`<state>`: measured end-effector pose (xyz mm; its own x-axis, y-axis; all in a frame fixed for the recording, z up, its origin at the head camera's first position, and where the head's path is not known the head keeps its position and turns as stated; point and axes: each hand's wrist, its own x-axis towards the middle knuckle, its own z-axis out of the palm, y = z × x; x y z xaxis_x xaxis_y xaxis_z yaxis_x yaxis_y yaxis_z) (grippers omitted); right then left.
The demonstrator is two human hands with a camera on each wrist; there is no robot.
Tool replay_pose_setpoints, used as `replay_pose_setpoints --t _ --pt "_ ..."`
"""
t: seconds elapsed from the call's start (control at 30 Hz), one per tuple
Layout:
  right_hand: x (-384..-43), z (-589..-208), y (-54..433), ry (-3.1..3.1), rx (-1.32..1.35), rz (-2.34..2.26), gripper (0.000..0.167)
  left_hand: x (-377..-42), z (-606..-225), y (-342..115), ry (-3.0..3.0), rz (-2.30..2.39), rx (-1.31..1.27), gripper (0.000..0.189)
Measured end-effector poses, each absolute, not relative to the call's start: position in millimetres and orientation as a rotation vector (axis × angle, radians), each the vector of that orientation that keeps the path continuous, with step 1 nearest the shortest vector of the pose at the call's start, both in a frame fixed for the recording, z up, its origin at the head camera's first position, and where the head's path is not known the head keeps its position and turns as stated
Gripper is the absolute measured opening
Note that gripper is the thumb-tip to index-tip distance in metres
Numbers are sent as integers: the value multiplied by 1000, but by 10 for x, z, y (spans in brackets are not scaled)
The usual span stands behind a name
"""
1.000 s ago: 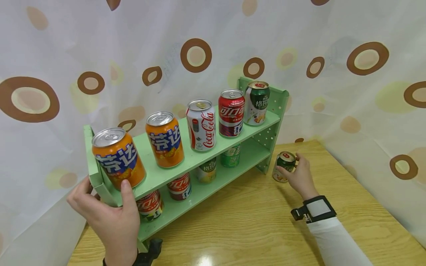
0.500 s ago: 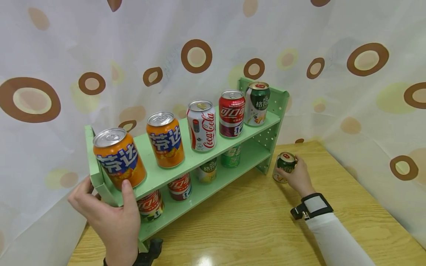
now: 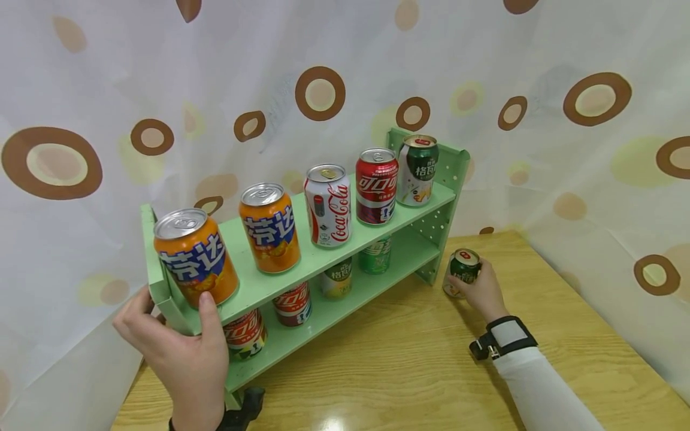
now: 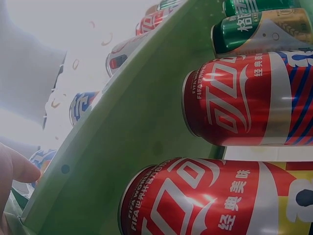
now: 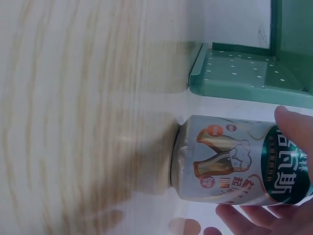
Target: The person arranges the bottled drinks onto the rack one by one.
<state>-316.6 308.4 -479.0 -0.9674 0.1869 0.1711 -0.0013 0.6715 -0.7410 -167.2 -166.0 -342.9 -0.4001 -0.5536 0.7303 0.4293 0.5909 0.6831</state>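
Note:
In the head view my left hand [image 3: 180, 347] grips the left end of a two-tier green metal shelf [image 3: 318, 263]. Its thumb lies over the front edge, against the base of an orange soda can [image 3: 196, 257]. At the far right, my right hand [image 3: 482, 290] holds a green-and-white drink can [image 3: 465, 266] upright on the table, beside the shelf's right end. Thumb and fingers wrap its upper part in the right wrist view, where the can [image 5: 220, 159] has its base at the tabletop. The fingers behind the shelf's left panel are hidden.
Along the top tier stand another orange can [image 3: 269, 230], a white Coca-Cola can [image 3: 327, 206], a red cola can [image 3: 375, 188] and a green-and-white can [image 3: 417, 173]. Several more cans, including a red one [image 4: 234, 103], fill the lower tier. A patterned sheet [image 3: 345, 36] hangs behind the wooden table [image 3: 388, 359].
My right hand's fingers have come in closer round the green-and-white can, which stays at its spot on the table. The left hand keeps its hold on the shelf. The head view has shifted slightly.

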Motion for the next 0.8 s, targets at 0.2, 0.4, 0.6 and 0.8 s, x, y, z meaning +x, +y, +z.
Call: replay_pose_setpoints --t 0.2,0.4,0.6,0.8 --pt "-3148 -4792 3074 -2660 -209 1204 95 -1669 -3420 -1656 -1665 -1073 109 58" --pt "-3131 -4804 3064 -2644 -233 1211 90 -1669 -3422 -1662 -1672 -1062 99 57" --pt "-3118 -4814 3059 -2623 -259 1215 90 -1677 -3427 -1663 -1670 -1057 94 57" --pt "-3086 -4815 3047 -2586 -284 1216 90 -1680 -3430 -1662 -1667 -1060 93 57"
